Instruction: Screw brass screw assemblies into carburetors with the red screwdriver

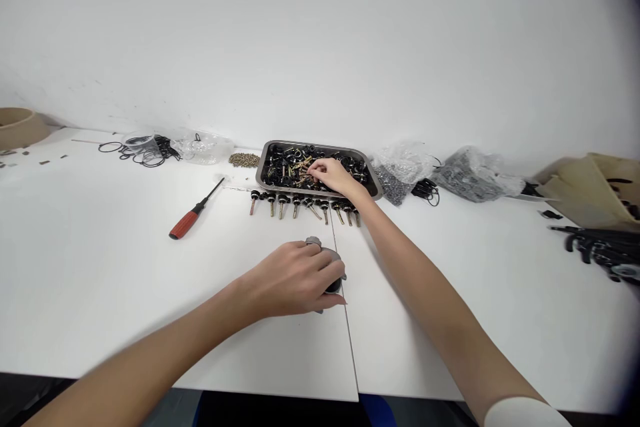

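My left hand (300, 277) is wrapped over a grey plastic part (333, 255) with a dark middle, low over the table near the seam. Much of that part is hidden under the fingers. My right hand (330, 175) reaches into a metal tray (320, 193) heaped with small black and brass-coloured parts (285, 163). Its fingertips are pinched together among the parts, and what they hold is too small to name. Along the tray's near side lies a row of black-headed parts with brass-coloured stems (281, 205).
A red-handled screwdriver (186, 223) lies to the left. Behind it are a pile of small brass pieces (244, 159), a clear plastic bag (203, 147) and black rings (150, 153). Bags of grey parts (470, 173), a yellowish container (585, 190) and black pieces (600, 250) are at right.
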Demonstrator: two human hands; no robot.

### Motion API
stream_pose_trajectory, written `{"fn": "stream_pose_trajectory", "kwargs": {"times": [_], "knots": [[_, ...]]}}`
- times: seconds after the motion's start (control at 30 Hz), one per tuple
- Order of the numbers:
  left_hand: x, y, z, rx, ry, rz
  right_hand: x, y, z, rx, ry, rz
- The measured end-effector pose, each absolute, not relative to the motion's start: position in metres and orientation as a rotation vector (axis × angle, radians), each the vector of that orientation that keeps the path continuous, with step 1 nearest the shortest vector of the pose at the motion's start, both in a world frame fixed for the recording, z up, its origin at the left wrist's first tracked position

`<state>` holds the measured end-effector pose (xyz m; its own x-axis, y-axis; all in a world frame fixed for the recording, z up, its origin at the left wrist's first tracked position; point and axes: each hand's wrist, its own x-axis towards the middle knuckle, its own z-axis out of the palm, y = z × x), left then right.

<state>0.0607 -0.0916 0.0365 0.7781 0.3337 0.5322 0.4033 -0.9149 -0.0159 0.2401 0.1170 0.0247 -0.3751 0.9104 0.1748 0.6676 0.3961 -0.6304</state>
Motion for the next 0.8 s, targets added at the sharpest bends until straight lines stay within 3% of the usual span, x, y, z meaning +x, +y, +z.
{"fn": "stream_pose_trajectory", "kwargs": {"times": [0.5, 0.63, 0.8], "knots": [[0.05, -0.076, 0.039, -2.881, -0.858, -0.839, 0.242, 0.12, 0.021, -1.337, -2.18, 0.622], [0.029, -0.052, 0.05, -2.888, -1.318, -0.819, 0.242, 0.12, 0.022, -1.338, -2.186, 0.607], [-0.017, -0.016, 0.06, -2.305, -2.015, -0.631, 0.243, 0.12, 0.022, -1.333, -2.19, 0.617]]}}
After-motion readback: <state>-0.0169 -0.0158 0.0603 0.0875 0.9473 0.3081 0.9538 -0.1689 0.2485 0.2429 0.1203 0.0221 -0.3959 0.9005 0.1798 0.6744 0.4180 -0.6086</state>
